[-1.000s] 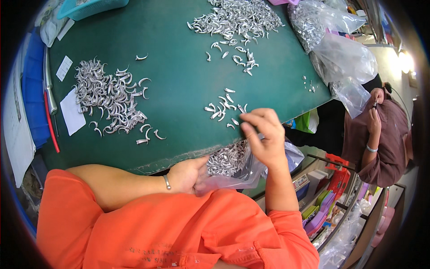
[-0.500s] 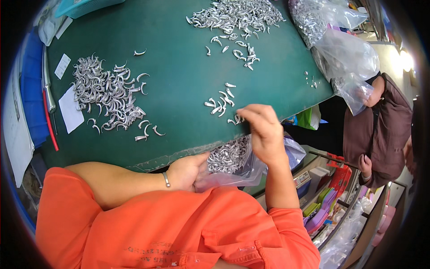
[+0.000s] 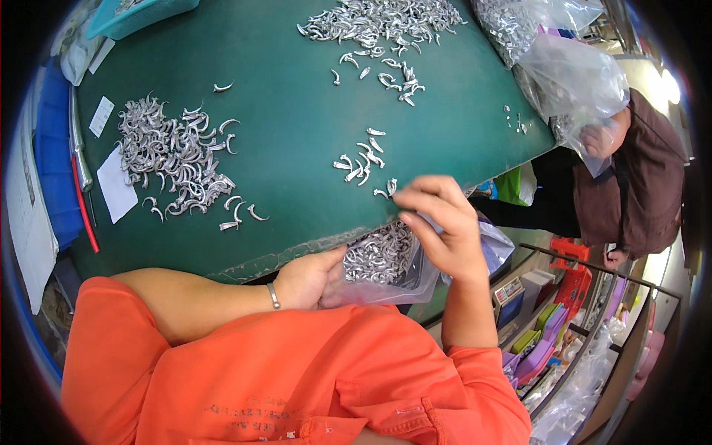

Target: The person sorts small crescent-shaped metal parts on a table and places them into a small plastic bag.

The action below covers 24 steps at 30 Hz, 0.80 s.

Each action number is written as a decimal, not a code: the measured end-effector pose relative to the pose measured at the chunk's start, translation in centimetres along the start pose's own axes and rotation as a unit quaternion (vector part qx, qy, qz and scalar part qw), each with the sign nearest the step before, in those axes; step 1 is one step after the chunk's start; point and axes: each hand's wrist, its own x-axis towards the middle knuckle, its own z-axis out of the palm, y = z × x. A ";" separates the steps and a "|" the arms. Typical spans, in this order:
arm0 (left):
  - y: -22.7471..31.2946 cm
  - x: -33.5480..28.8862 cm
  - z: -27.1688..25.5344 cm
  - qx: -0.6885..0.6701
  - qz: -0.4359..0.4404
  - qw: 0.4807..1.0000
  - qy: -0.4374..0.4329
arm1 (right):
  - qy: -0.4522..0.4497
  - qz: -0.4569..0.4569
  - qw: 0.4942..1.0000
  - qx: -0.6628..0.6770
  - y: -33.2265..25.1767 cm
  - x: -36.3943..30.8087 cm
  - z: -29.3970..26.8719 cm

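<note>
At the table's near edge, my left hand (image 3: pixel 308 280) is closed on the side of a clear plastic bag (image 3: pixel 417 291), which holds many small curved silver metal pieces (image 3: pixel 377 256). My right hand (image 3: pixel 449 226) hovers over that edge, just right of the bag's mouth. Its thumb and fingers are bent but apart, slightly blurred, with nothing visible between them. Close by its fingertips lie a few curved metal pieces (image 3: pixel 389 189) on the green tabletop (image 3: pixel 289 163). A small loose group of the same pieces (image 3: pixel 361 159) lies a little farther away.
Larger piles of such pieces lie left (image 3: pixel 170 159) and at the far side (image 3: pixel 386 21). A turquoise basket (image 3: pixel 141 18) stands far left. Filled clear bags (image 3: pixel 571 81) sit at the right edge, beside another person (image 3: pixel 630 178). A shelf with coloured trays (image 3: pixel 545 337) stands lower right.
My right hand has drawn back slightly from the pieces near the edge, its thumb and fingers more spread. The left hand keeps its hold on the bag. The other person's lower hand has shifted.
</note>
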 end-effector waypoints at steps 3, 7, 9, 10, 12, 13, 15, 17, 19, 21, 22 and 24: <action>0.1 0.5 -0.6 0.002 -0.039 0.999 -0.019 | -0.013 -0.033 0.998 -0.052 0.6 0.6 1.3; 0.3 -0.5 0.5 0.007 -0.001 1.000 0.013 | -0.234 -0.019 0.969 0.079 0.5 0.0 -1.7; 0.1 -0.3 0.2 0.015 0.001 1.000 -0.002 | -0.278 0.020 0.951 0.136 0.0 0.4 -2.0; 0.0 -0.2 0.1 0.014 0.000 1.000 0.000 | -0.184 -0.009 0.981 0.059 -0.4 1.3 -1.1; -0.1 0.1 -0.1 0.016 -0.005 1.000 -0.006 | -0.022 -0.063 0.997 -0.049 -0.9 3.4 1.5; 0.0 0.1 -0.2 0.016 -0.003 1.000 -0.006 | -0.022 -0.064 0.997 -0.049 -0.5 3.4 1.9; 0.1 0.2 -0.1 0.000 -0.034 0.999 -0.003 | -0.040 -0.051 0.997 -0.039 0.3 3.3 2.6; 0.3 -0.2 0.4 -0.001 -0.034 0.999 0.015 | -0.054 -0.051 0.997 -0.037 0.3 2.5 1.8; 0.2 -0.3 0.5 0.003 -0.040 0.999 0.027 | -0.058 0.021 0.998 0.010 0.6 1.8 0.6; -0.2 0.0 0.2 -0.003 -0.015 1.000 0.015 | -0.017 0.049 0.999 -0.003 0.7 1.9 -0.1; -0.1 0.0 0.3 -0.001 -0.018 1.000 0.014 | 0.006 0.100 0.994 0.036 0.8 1.7 0.2; 0.2 -0.2 0.6 -0.017 -0.028 0.999 0.030 | 0.030 0.151 0.985 0.075 1.1 1.4 0.2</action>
